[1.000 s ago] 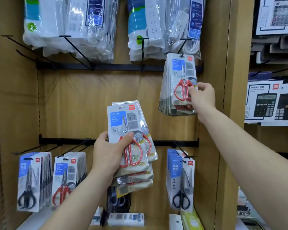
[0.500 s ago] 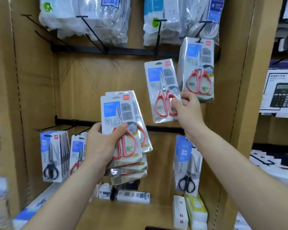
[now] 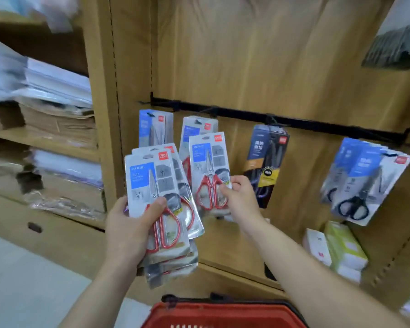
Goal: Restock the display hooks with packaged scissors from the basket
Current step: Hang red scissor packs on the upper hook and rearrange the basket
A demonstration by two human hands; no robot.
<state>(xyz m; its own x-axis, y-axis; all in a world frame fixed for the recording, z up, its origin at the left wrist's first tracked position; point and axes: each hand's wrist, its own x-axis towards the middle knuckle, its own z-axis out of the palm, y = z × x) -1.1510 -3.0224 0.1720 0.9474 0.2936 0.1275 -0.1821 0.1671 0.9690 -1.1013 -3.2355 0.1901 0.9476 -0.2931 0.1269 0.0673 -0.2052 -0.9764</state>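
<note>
Stacks of white paper [image 3: 57, 78] and brown envelopes [image 3: 57, 124] crowd the wooden shelves [image 3: 33, 138] at left; a white box [image 3: 316, 247] and green boxes [image 3: 343, 245] stand at lower right.

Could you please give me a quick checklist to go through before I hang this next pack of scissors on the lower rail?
1. Right hand pinches the single pack by its lower right edge: ok.
2. Hang hole at the pack's top is free of fingers: ok.
3. Pack faces the hanging red-handled packs, its match: ok.
4. Hook tip lined up with the hole: cannot tell, hook hidden.
5. Room left on that hook: cannot tell.
6. Left hand grips the stack of spare packs: ok.
</note>
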